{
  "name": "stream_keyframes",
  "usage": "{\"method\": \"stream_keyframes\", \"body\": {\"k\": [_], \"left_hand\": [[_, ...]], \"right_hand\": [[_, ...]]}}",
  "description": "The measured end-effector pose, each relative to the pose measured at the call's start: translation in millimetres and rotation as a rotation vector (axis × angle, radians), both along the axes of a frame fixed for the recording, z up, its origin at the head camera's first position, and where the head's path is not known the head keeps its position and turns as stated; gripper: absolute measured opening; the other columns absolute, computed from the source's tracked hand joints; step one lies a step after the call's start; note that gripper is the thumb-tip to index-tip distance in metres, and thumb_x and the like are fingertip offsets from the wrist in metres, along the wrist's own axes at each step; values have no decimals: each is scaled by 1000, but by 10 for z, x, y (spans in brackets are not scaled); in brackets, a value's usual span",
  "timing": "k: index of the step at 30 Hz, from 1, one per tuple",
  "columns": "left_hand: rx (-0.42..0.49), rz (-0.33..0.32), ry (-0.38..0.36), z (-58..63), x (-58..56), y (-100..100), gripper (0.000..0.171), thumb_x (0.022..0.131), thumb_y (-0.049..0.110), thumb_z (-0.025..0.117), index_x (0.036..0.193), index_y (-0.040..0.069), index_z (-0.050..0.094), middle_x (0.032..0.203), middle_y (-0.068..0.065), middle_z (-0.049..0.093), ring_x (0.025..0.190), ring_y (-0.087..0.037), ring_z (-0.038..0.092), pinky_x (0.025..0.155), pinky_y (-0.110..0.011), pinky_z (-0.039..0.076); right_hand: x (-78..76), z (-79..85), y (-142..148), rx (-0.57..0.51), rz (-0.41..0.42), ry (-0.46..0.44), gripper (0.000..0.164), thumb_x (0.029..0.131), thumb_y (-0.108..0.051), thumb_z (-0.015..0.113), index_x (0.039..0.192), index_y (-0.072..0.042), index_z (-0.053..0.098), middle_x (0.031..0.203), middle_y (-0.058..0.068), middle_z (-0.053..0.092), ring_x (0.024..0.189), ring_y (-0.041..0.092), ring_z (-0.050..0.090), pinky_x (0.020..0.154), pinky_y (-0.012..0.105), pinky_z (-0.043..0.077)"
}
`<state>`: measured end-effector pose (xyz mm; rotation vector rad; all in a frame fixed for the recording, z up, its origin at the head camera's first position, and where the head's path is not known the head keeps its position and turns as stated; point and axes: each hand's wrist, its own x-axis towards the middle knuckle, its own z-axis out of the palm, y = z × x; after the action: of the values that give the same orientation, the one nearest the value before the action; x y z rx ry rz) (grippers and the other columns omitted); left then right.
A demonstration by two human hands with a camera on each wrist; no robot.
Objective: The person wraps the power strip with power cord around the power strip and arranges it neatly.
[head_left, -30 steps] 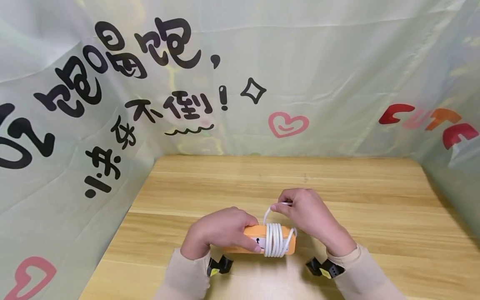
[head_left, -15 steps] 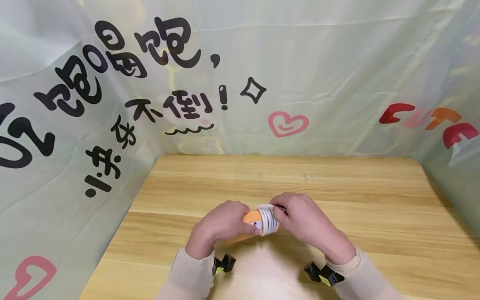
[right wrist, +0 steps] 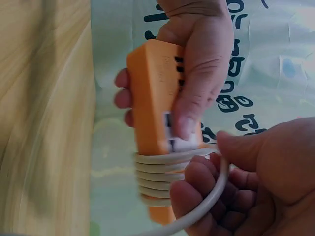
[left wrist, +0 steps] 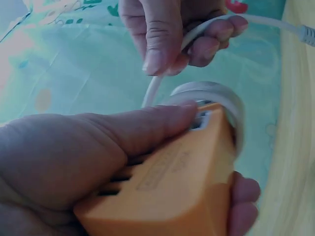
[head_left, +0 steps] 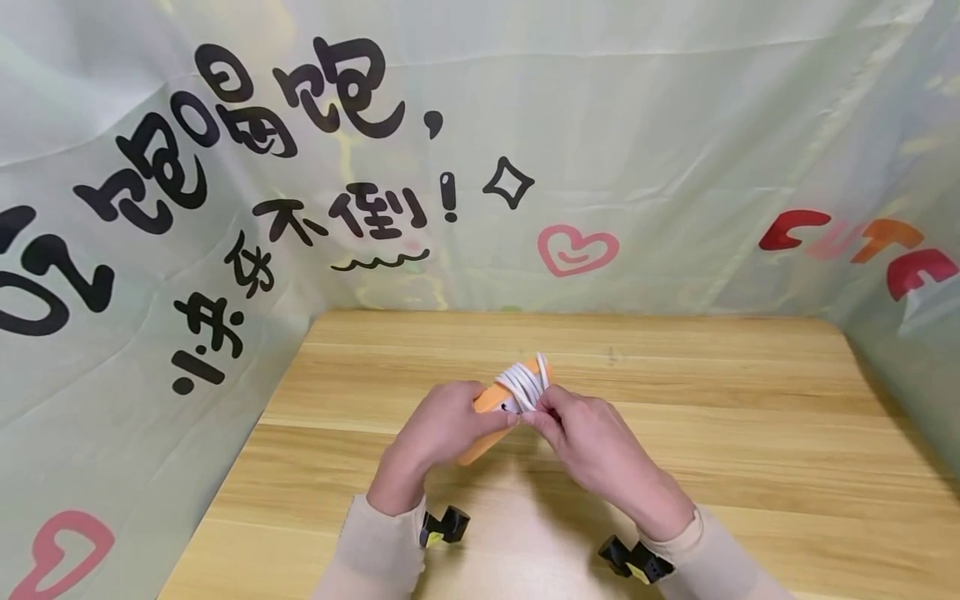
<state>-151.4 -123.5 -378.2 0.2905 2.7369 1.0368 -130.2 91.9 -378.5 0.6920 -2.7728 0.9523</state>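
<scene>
My left hand grips an orange power strip, thumb on its face and fingers curled behind. Several turns of white cord wrap the strip's far end. The strip is held tilted above the table, far end up and to the right. My right hand pinches the loose length of cord close beside the windings. In the right wrist view, this loose cord runs between thumb and curled fingers. Dark slots show along the strip in the left wrist view, where a grey ribbed sleeve ends the cord.
The wooden table extends beneath both hands. Printed cloth walls enclose it at the back and sides. A black camera sits on each wrist, one left and one right.
The power strip has risen away from me and turned from level to steeply tilted. My right hand has carried the cord over the strip and down to its near side.
</scene>
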Motion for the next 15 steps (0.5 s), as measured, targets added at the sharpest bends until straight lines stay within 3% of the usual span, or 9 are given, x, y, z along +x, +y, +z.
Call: {"method": "stream_keyframes", "body": {"k": [5, 12, 15], "left_hand": [[101, 35, -3, 44, -6, -11, 31, 93, 48, 75, 94, 17, 72, 76, 1, 67, 64, -16, 61, 60, -33, 51], [172, 111, 16, 68, -2, -32, 30, 93, 44, 76, 92, 14, 70, 76, -2, 67, 62, -17, 63, 57, -34, 52], [206, 110, 13, 79, -8, -51, 31, 93, 44, 76, 93, 13, 71, 77, -2, 67, 63, -17, 63, 58, -34, 53]], "right_hand": [[-15, -15, 3, -60, 5, 11, 23, 103, -28, 69, 85, -19, 60, 65, -10, 43, 55, 3, 38, 51, 23, 35], [-5, -13, -12, -93, 76, 43, 5, 102, -12, 69, 99, -15, 70, 71, -11, 49, 60, 1, 43, 53, 23, 41], [-5, -13, -11, -108, 72, 24, 9, 104, -16, 68, 95, -17, 69, 69, -11, 47, 59, 1, 41, 52, 23, 39]]}}
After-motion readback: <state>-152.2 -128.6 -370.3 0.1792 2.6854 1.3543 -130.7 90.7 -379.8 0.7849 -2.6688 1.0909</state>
